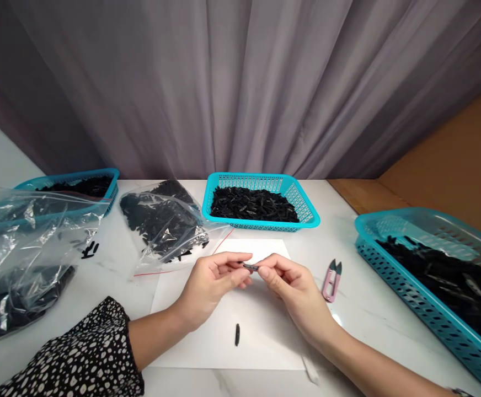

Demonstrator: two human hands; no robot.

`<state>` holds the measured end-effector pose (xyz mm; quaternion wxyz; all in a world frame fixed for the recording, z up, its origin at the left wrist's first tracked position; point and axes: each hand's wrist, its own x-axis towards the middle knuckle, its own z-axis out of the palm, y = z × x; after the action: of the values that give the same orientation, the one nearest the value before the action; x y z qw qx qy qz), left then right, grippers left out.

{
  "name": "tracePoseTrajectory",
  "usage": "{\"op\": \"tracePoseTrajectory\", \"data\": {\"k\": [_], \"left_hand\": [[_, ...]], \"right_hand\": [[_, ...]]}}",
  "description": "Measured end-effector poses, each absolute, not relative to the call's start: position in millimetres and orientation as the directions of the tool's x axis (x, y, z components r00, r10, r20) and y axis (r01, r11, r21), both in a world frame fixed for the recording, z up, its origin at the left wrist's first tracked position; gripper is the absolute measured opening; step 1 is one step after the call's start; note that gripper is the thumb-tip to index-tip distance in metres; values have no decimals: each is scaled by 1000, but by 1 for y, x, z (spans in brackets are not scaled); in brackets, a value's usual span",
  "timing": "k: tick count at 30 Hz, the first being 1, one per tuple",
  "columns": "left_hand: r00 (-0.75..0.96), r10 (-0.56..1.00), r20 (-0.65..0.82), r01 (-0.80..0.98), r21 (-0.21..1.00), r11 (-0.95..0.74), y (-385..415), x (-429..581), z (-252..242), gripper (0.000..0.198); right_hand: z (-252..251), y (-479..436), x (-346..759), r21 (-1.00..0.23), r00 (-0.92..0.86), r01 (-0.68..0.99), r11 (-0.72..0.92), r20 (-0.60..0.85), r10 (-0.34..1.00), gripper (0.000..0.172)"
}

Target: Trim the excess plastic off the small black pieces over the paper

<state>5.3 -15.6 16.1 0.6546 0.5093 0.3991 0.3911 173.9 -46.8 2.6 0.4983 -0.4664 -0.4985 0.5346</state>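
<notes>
Over a white sheet of paper (207, 347), my left hand (211, 286) and my right hand (290, 286) meet at the fingertips. Between them is a small, narrow black strip (251, 267), lying roughly level. Its left end is at my left thumb and fingers, and my right thumb and forefinger pinch the other end. My fingers cover part of the strip, and its exact kind cannot be made out. A second black strip (237, 334) lies on the paper, nearer to me and apart from both hands.
Blue baskets of black pieces stand at the back (306, 219), right (410, 286) and far left (114, 184). Clear bags of black pieces lie at the middle left (161, 220) and left (21, 298). Pink thread snips (332, 281) rest right of the paper. Loose pieces (89, 251) lie left.
</notes>
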Motion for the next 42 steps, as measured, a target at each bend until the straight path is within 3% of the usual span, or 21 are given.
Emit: {"op": "tracePoseTrajectory", "data": {"k": [4,6,10,13,16,18,20,24,27,30,33,35,37,39,42], "left_hand": [[401,903,-154,-140,964,226,-16,7,15,26],[395,903,-169,-175,951,255,-15,7,14,28],[434,876,-210,-200,926,321,-14,6,11,31],[489,840,-237,-179,915,362,-15,6,10,33],[535,805,-257,-169,901,400,-16,5,11,38],[548,794,-265,-175,891,418,-15,4,12,41],[550,787,-280,-182,880,440,-13,3,13,44],[541,786,-300,-222,850,478,-11,2,14,44],[549,786,-285,-257,837,483,-12,2,15,40],[570,774,-276,-264,831,490,-13,2,15,38],[574,767,-285,-254,829,498,-14,2,14,37],[569,766,-299,-244,828,505,-14,2,13,38],[564,765,-311,-230,830,508,-13,2,13,40],[560,764,-321,-215,834,508,-13,2,13,41],[559,763,-325,-193,844,501,-12,2,13,42]], "right_hand": [[10,-52,170,-995,-199,-100,-5,15,980,29],[14,-45,175,-998,-180,29,48,43,983,27],[19,-1,197,-913,89,364,184,231,969,17],[20,41,213,-779,127,547,308,441,889,37],[23,59,224,-639,-24,699,321,427,904,58],[28,51,231,-520,-99,779,349,448,889,56],[32,30,236,-402,-211,812,424,475,854,43],[31,-21,236,-249,-602,749,614,132,788,31],[25,-44,231,-211,-647,753,623,-68,759,28],[20,-47,232,-225,-649,753,618,-102,754,28],[15,-43,237,-268,-647,728,631,33,761,29],[11,-41,239,-324,-589,694,643,256,766,23],[8,-42,239,-363,-408,670,647,548,730,14],[5,-47,236,-387,-153,652,653,776,612,14],[4,-58,227,-449,6,562,695,842,540,22]]}}
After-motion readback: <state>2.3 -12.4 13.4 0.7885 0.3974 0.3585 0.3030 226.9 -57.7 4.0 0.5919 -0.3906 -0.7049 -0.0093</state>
